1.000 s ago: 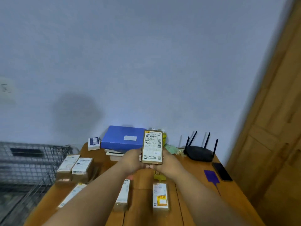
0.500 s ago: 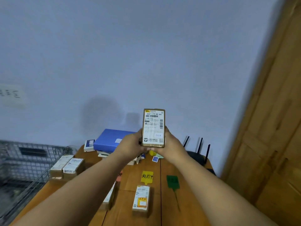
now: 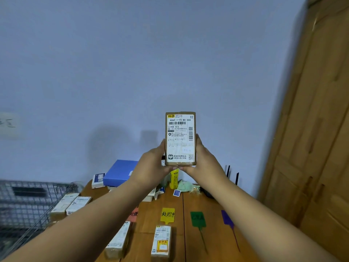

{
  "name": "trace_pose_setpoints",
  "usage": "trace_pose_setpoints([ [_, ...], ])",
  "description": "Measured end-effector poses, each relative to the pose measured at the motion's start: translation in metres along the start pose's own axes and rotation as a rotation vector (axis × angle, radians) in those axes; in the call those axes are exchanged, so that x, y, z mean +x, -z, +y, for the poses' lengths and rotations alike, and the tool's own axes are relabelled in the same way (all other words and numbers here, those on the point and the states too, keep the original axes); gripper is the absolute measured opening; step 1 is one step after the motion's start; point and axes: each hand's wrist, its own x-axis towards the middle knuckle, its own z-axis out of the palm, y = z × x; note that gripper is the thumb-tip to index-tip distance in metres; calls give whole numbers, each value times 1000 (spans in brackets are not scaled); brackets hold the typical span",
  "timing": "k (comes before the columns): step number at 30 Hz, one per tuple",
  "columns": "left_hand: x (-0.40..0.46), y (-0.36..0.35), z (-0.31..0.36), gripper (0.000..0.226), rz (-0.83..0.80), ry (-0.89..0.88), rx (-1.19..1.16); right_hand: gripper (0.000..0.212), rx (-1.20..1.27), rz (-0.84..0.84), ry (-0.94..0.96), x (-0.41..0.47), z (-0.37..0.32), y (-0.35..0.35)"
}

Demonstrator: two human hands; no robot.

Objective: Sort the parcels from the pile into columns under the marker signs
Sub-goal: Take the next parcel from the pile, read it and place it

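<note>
From the head camera, we hold one parcel (image 3: 180,138) up in front of the wall, well above the wooden table (image 3: 211,210). Our left hand (image 3: 151,165) grips its lower left edge and our right hand (image 3: 204,161) its lower right edge, fingers wrapped round behind it, where we cannot see how they lie, with the fingertips (image 3: 174,167) of both hands meeting under the bottom edge. The parcel stands upright, long axis vertical, its shipping label facing us and printed the right way up, barcode near the top.

We judge this to be the reading step: the label is being checked to decide which column the parcel belongs in.

Taking the yellow marker sign (image 3: 167,215) as our landmark: one sorted parcel (image 3: 161,242) lies just below it, long axis running away from us. To its left sits a red marker sign (image 3: 133,214), partly hidden by our left forearm, with another sorted parcel (image 3: 119,240) below that. To its right stand a green marker sign (image 3: 197,218) and, further right, a purple marker sign (image 3: 227,218), with no parcel showing under either.

The next move calls for lowering the parcel, tipping it flat and laying it under the matching sign, lined up lengthwise like the others. The remaining pile (image 3: 70,205) lies far left of the yellow sign.
</note>
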Motion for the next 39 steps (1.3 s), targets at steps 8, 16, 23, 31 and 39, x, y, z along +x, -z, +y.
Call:
trace_pose_setpoints([
  [8,-3,7,-2,76,42,-34,5,92,-3,35,1,0,-1,-8],
  [16,-9,9,-14,78,36,-1,40,95,-12,7,-22,0,-2,-21],
  [23,-20,5,-30,80,-4,29,35,91,12,-31,-41,-12,-5,-33],
  [31,-37,7,-63,79,-86,109,32,90,27,-132,-106,-17,-7,-70],
  [39,-77,7,-146,54,-366,380,32,103,93,-405,-282,-39,9,-174],
])
